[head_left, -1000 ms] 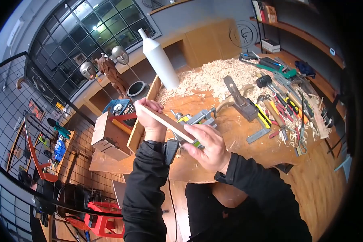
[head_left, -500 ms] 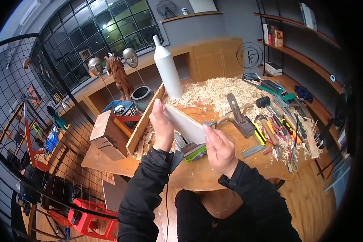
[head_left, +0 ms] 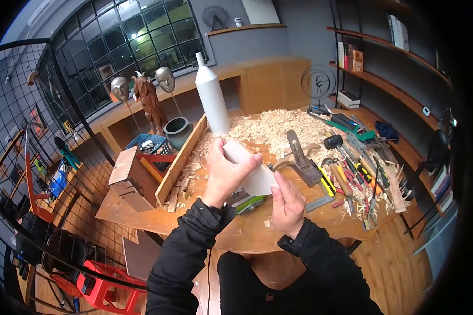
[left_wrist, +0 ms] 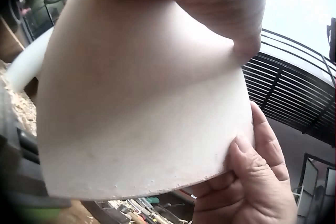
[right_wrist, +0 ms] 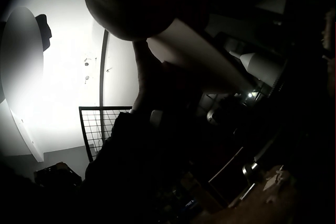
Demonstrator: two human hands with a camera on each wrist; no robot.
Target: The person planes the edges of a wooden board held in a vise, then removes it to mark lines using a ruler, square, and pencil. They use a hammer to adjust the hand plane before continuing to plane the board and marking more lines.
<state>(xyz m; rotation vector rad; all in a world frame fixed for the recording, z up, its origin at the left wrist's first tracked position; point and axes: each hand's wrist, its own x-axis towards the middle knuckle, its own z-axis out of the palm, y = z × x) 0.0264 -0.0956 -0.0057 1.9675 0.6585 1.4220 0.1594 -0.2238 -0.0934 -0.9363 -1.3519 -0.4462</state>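
Both hands hold a pale, flat wooden board [head_left: 258, 181] tilted up above the workbench. At its left end the left hand [head_left: 227, 170] grips it, with the thumb laid along the upper edge. The right hand [head_left: 289, 205] pinches the lower right corner between thumb and fingers. In the left wrist view the board's smooth broad face [left_wrist: 142, 103] fills the middle, and its lower edge looks slightly rough. Partly hidden behind the board, a green and grey vise [head_left: 251, 205] sits on the bench. The right wrist view is very dark, with the board [right_wrist: 194, 56] seen at a slant.
Wood shavings [head_left: 278, 128] heap at the back of the workbench [head_left: 236, 233]. To the right lie a hand plane [head_left: 305, 163], a mallet [head_left: 332, 142] and several other hand tools. A white bottle [head_left: 212, 100] stands behind the hands, with a wooden box [head_left: 134, 176] at the left.
The board has turned from nearly edge-on to show its pale broad face. The left thumb has come over its upper edge. The right hand stays at the right end.
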